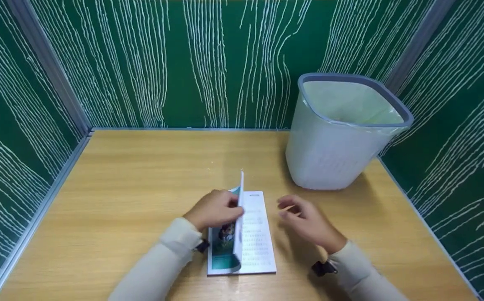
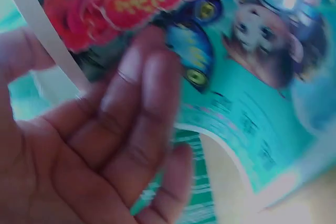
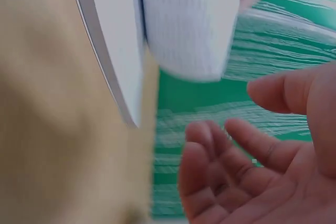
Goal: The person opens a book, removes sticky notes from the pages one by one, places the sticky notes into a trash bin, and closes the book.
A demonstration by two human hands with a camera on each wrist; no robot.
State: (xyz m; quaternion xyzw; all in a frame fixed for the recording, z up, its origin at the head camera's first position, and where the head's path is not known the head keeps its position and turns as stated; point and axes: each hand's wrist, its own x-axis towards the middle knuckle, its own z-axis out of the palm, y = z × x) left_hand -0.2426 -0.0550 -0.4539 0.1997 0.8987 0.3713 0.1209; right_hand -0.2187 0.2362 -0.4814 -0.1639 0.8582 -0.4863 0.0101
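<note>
A book [image 1: 256,238] lies on the table with its front part lifted almost upright, showing a page of printed lines on the right. My left hand [image 1: 214,209] pinches the edge of the lifted part between thumb and fingers. In the left wrist view, a glossy picture side [image 2: 247,114] with a cartoon child, a butterfly and red shapes faces the fingers. Just right of the book, my right hand [image 1: 308,221] hovers with loosely bent fingers and holds nothing. The right wrist view has the curved lifted pages [image 3: 184,30] apart from that hand.
A white bin [image 1: 325,150] with a grey rim and a pale liner stands at the back right of the wooden table [image 1: 141,167]. Green panels [image 1: 175,62] with white wavy lines enclose the back and both sides.
</note>
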